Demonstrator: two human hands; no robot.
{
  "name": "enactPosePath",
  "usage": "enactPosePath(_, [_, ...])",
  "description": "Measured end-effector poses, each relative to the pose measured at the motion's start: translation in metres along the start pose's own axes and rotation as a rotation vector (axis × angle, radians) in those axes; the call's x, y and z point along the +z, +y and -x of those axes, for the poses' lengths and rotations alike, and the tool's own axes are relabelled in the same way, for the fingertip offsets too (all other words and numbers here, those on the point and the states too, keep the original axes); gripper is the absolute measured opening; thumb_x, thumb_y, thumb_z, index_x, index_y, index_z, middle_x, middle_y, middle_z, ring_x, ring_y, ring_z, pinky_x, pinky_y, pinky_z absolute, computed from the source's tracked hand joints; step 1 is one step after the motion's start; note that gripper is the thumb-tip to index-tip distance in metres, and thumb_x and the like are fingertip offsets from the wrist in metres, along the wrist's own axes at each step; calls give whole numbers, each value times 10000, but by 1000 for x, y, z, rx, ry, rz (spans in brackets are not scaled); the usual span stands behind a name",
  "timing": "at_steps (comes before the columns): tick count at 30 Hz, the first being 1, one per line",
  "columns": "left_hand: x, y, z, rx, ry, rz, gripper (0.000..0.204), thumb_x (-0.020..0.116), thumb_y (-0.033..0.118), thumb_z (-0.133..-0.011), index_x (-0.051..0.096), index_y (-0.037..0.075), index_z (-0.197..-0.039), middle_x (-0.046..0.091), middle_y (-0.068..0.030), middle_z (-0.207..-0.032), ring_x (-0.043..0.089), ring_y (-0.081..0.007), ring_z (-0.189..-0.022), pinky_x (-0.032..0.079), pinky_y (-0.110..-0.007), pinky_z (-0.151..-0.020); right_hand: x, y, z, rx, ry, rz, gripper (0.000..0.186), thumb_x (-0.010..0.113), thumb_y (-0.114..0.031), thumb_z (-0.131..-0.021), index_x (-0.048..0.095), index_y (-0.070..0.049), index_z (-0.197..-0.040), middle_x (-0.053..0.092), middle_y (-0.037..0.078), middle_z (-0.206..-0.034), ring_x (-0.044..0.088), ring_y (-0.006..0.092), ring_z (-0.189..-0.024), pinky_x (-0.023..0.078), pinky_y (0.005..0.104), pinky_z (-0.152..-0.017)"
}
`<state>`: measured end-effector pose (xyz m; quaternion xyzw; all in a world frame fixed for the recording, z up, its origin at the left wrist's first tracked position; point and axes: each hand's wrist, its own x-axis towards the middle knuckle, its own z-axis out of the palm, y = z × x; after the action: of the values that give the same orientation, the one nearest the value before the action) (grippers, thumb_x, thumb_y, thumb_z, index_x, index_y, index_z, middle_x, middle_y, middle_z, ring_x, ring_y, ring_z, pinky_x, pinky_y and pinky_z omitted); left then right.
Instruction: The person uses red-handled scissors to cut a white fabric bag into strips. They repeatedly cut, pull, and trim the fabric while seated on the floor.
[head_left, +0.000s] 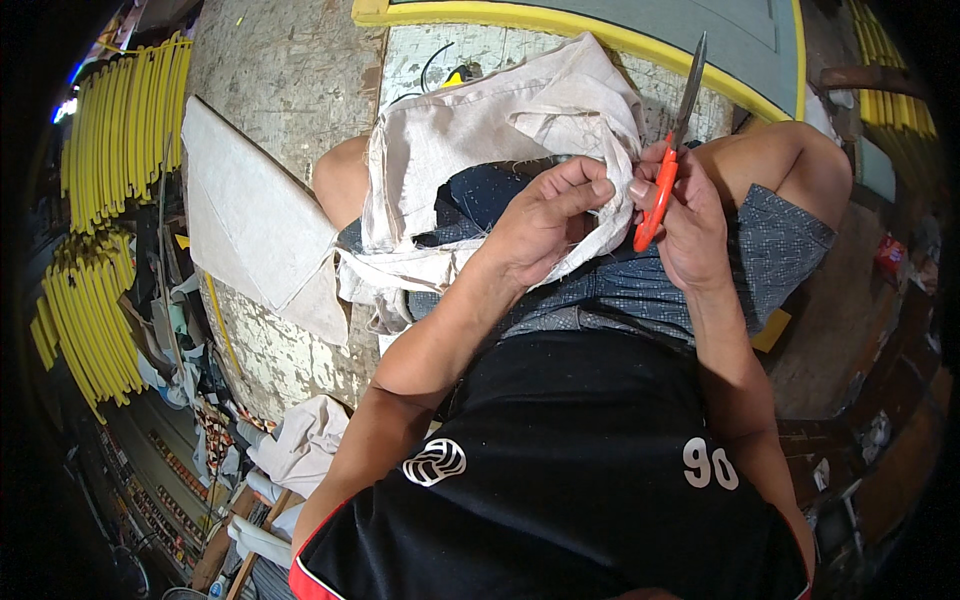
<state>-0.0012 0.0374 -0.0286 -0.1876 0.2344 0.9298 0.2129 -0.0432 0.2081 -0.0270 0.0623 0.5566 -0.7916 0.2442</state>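
Pale cream cloth (440, 130) with frayed edges lies over my lap in a loop, its seam strip drawn up between my hands. My left hand (550, 215) pinches the frayed edge of this strip with thumb and fingers. Scissors (658, 200) with red handles rest in my right hand (690, 220), their blades pointing up and away. The right fingertips also meet the cloth edge close beside the left hand. Whether a loose thread is between the fingertips is too small to tell.
A folded off-white cloth piece (255, 215) lies on the worn, paint-flaked board (290, 70) at left. Behind my lap cloth sits a small yellow-and-black object (456, 77) beside a dark cord. Yellow curved strips (120, 130) hang far left. A yellow-edged grey panel (690, 30) stands at the back.
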Motion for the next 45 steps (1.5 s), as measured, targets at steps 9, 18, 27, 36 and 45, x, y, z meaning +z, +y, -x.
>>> enactPosePath(9, [3, 2, 2, 62, 56, -34, 90, 576, 92, -987, 626, 33, -1033, 673, -35, -940, 658, -126, -841, 560, -286, -775, 6, -23, 9, 22, 85, 180, 280, 645, -61, -934, 531, -13, -1185, 583, 2, -875, 545, 53, -719, 449, 198, -604])
enactPosePath(18, [7, 4, -1, 174, 57, -43, 78, 615, 92, -971, 641, 26, -1006, 662, -18, -900, 622, -92, -785, 533, -255, -717, -7, -61, 88, 290, -228, 159, 405, 484, -349, -1031, 560, 27, -1165, 528, 47, -766, 552, 116, -685, 460, 263, -623])
enactPosePath(27, [0, -1, 1, 154, 108, -114, 110, 647, 86, -947, 647, 29, -1041, 667, -18, -961, 602, -101, -904, 483, -261, -839, 1, -69, 100, 416, -252, 323, 542, 421, -462, -1042, 610, 46, -1035, 494, 17, -616, 494, 88, -519, 417, 229, -502])
enactPosePath(36, [1, -1, 1, 181, 72, -85, 111, 643, 76, -948, 646, 23, -1046, 668, -28, -962, 604, -114, -912, 478, -268, -855, 1, -68, 103, 445, -239, 309, 531, 441, -455, -1039, 619, 44, -1005, 486, 15, -593, 485, 79, -491, 407, 226, -474])
enactPosePath(45, [-3, -5, 0, 186, 87, -114, 114, 649, 78, -945, 648, 30, -1047, 669, -26, -964, 602, -115, -918, 474, -270, -865, 1, -68, 102, 474, -213, 318, 558, 442, -483, -1032, 631, 41, -993, 482, 5, -586, 479, 72, -478, 405, 222, -466])
